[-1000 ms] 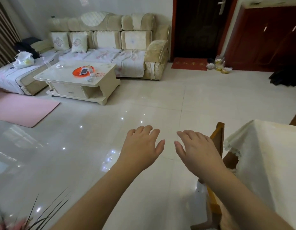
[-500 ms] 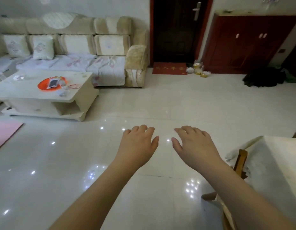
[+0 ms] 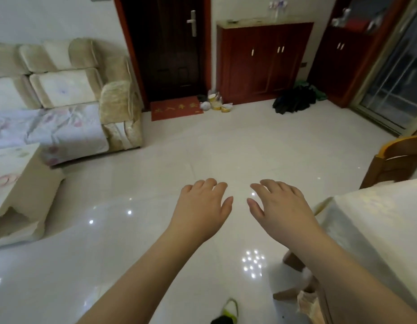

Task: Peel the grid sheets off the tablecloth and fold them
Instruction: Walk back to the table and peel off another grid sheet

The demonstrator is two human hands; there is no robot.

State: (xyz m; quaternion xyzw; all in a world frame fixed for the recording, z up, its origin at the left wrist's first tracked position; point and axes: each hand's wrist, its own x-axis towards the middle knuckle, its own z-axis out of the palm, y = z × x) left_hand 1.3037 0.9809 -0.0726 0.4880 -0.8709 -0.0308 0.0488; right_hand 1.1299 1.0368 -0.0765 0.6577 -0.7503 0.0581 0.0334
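My left hand (image 3: 202,206) and my right hand (image 3: 282,206) are stretched out side by side over the glossy floor, palms down, fingers apart, holding nothing. A cream tablecloth (image 3: 375,220) covers a table at the right edge, just right of my right forearm. No grid sheets show on the part of the cloth in view.
A wooden chair (image 3: 396,160) stands behind the table, another chair's legs (image 3: 296,272) below it. A beige sofa (image 3: 69,94) and a pale coffee table (image 3: 18,190) are at the left. Door (image 3: 170,47), red cabinets (image 3: 263,59), a dark pile (image 3: 293,101) and bowls (image 3: 216,104) lie ahead.
The view has swung to the right: sofa and coffee table slid left, the cabinets and glass door came in. Both hands keep the same open pose in front of me.
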